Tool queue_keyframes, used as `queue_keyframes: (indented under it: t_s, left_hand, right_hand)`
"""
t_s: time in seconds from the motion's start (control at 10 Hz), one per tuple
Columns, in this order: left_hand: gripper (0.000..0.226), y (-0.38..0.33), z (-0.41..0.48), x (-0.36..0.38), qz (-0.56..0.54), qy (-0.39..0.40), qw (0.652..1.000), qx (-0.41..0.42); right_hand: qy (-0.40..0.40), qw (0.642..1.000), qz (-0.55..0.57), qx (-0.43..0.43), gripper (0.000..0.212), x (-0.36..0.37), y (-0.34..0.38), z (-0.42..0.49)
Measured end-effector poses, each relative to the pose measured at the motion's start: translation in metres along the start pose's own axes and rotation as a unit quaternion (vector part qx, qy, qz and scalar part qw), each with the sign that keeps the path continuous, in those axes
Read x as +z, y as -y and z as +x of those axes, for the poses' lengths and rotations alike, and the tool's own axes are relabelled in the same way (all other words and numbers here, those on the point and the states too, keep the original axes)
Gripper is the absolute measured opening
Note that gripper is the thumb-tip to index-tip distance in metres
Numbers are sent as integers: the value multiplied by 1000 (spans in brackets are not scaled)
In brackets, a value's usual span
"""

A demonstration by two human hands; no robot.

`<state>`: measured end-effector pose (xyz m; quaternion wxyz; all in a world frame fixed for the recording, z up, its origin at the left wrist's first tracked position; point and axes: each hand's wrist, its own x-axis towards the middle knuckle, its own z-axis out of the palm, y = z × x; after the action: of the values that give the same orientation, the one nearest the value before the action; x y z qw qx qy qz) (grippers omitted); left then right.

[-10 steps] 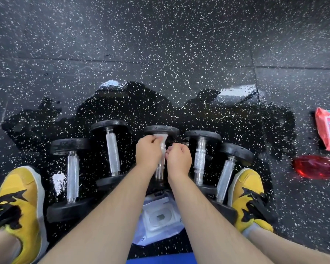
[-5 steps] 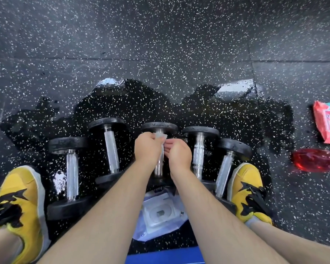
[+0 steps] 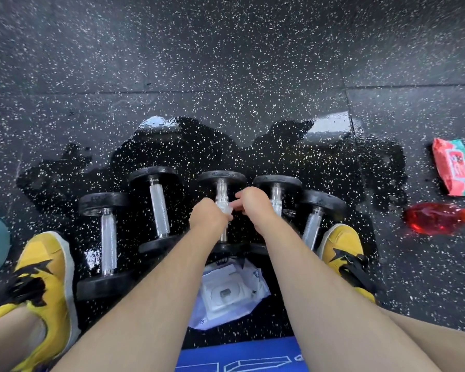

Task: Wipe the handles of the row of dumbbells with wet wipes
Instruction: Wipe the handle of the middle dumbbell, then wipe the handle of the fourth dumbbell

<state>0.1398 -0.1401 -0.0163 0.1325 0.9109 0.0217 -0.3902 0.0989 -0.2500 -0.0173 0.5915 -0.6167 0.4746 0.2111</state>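
Several black dumbbells with silver handles lie in a row on the wet dark floor. My left hand point(image 3: 207, 217) and my right hand point(image 3: 254, 208) meet over the handle of the middle dumbbell point(image 3: 222, 189). Both pinch a small white wet wipe point(image 3: 224, 207) wrapped around that handle. Left of it lie two dumbbells point(image 3: 108, 244) point(image 3: 159, 208). To the right lie two more point(image 3: 276, 194) point(image 3: 312, 226), partly hidden by my right arm.
A white wipe packet point(image 3: 227, 294) lies on the floor between my forearms. A red-green wipe pack point(image 3: 454, 170) and a red bottle point(image 3: 435, 218) lie at the right. My yellow shoes point(image 3: 42, 285) point(image 3: 342, 253) flank the row. A blue mat point(image 3: 242, 357) is at the bottom edge.
Both hands slid a little down the middle handle toward me with the wipe, baring the handle's far end. The view shifted slightly.
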Motion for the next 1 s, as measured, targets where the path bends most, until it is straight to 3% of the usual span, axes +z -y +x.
queue_keyframes:
  t_s: [0.1,0.2,0.3,0.4,0.5,0.6,0.8,0.9,1.0]
  left_hand:
    - [50,1,-12,1,92,27,995,-36]
    - [49,4,-22,3,174,42,984,-19]
    - [29,7,-32,-5,173,11,985,16]
    - [2,23,-41,-17,77,-27,995,65]
    - [16,39,-53,-27,-195,20,975,100]
    - [20,46,-80,-44,-400,84,908,95]
    - [23,60,-137,-65,-511,83,849,101]
    - [25,69,-166,-69,-518,108,834,157]
    - [21,79,-184,-68,-508,45,845,162]
  right_hand:
    - [6,999,-43,-21,33,-4,5,-5]
    - [12,995,-88,-48,33,-5,8,-18]
    - [21,985,-165,-48,24,2,6,-20]
    - [-44,976,-200,-75,17,2,8,-36]
    - [-78,989,-49,-117,24,0,7,-71]
    - [20,986,93,-135,15,2,1,-105]
    - [-3,977,125,-174,11,11,-15,-158]
    - [-13,967,162,-196,11,12,-15,-187]
    - [-54,956,158,-241,19,12,-17,-217]
